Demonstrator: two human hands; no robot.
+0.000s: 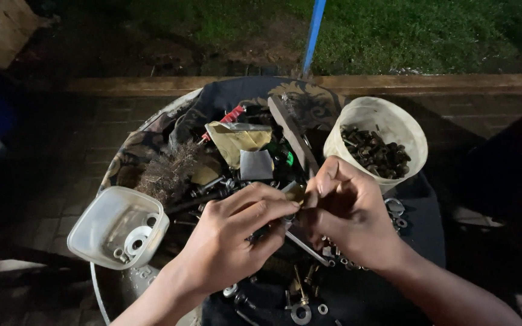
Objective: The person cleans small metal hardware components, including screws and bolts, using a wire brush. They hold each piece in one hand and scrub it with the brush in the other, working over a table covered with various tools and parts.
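My left hand (231,238) and my right hand (345,211) meet over the middle of a round metal tray (101,290) covered by a dark patterned cloth (255,96). Both pinch a small metal part (294,194) between their fingertips; the part is mostly hidden by the fingers. A thin metal rod (306,247) pokes out below the hands. Loose bolts, nuts and washers (303,305) lie scattered on the cloth beneath them.
A round white tub (357,118) with dark bolts sits at the right. A clear square container (101,223) holding white washers rests on the tray's left rim. A wire brush (167,172), yellow packet (234,142) and grey square (255,164) lie behind. Brick paving, a kerb, grass and a blue pole (313,33) surround.
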